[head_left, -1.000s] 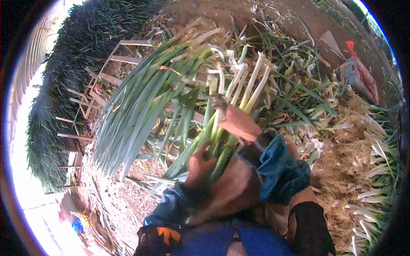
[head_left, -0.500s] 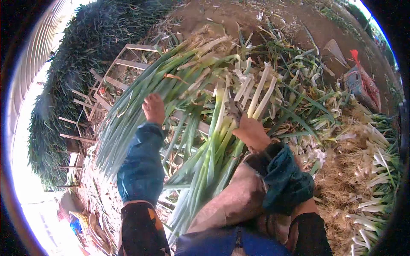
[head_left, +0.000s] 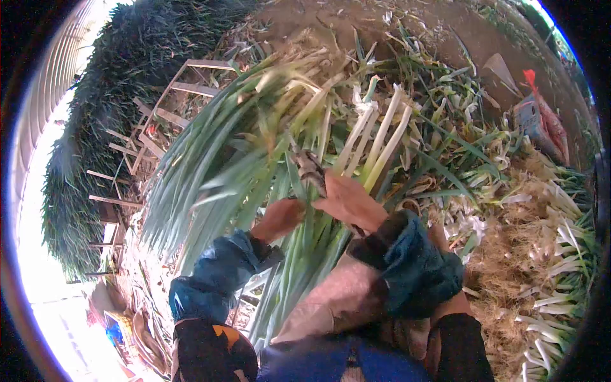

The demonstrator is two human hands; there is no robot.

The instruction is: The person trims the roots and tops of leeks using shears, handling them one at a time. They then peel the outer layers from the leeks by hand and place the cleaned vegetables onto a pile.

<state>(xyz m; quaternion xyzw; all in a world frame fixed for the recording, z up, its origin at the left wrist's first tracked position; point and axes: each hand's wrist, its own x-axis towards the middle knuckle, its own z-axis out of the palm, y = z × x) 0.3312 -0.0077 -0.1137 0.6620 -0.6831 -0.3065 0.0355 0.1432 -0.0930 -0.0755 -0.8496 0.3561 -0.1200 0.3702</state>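
My right hand is wrapped round a dark, pistol-shaped blow gun, its nozzle pointing up and left toward the stalks. Just left of it, my left hand is closed round the leaves of a green onion, which is blurred by motion. Several peeled green onions with white stems lie beyond the right hand, their leaves running down toward my knee. To the left spreads a thick bundle of unpeeled green onions, roots at the far end.
A wooden frame stands behind the bundle, before a big dark green heap of onions. Peelings litter the ground. Rooted onions line the right, near a bag with a red top.
My left hand has come right and nearer to me, beside the right hand. My right hand has shifted left with the blow gun. Leaves on the left now blur with motion.
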